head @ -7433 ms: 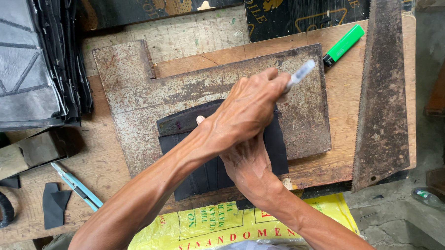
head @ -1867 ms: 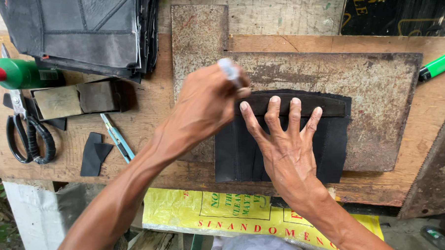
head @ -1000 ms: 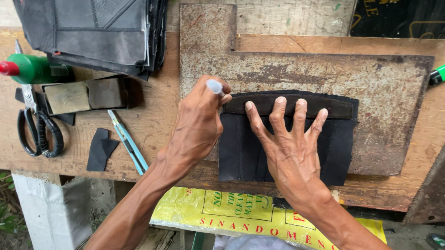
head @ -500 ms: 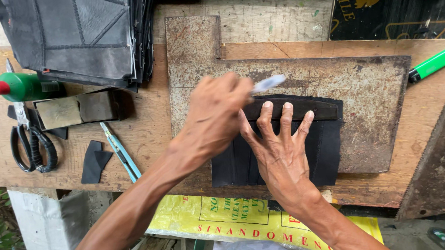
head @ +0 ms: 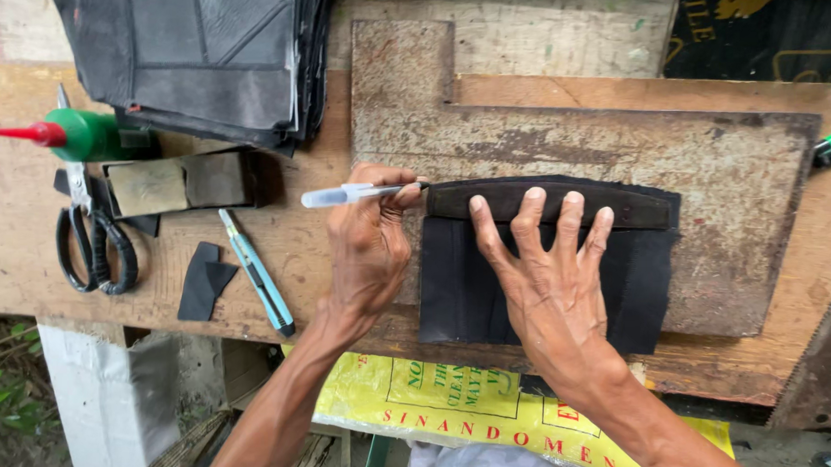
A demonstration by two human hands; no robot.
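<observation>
Pinched between my left thumb and fingers, a silver-grey pen (head: 359, 193) lies almost level, its tip touching the left end of the dark strip (head: 548, 204) along the top of the black piece (head: 652, 280). My left hand (head: 370, 249) is a clenched grip round the pen. My right hand (head: 551, 284) holds nothing; its fingers spread wide and press flat on the black piece and strip. That piece lies on a rusty metal plate (head: 737, 204) on the wooden worktop (head: 29, 229). Left of my left hand lie a teal utility knife (head: 256, 271), a black scrap (head: 203, 280), scissors (head: 94, 245) and a green bottle with a red nozzle (head: 67, 135). Stacked black sheets (head: 198, 62) sit at the far edge. Both forearms reach up from the near edge, wrists angled inward.
</observation>
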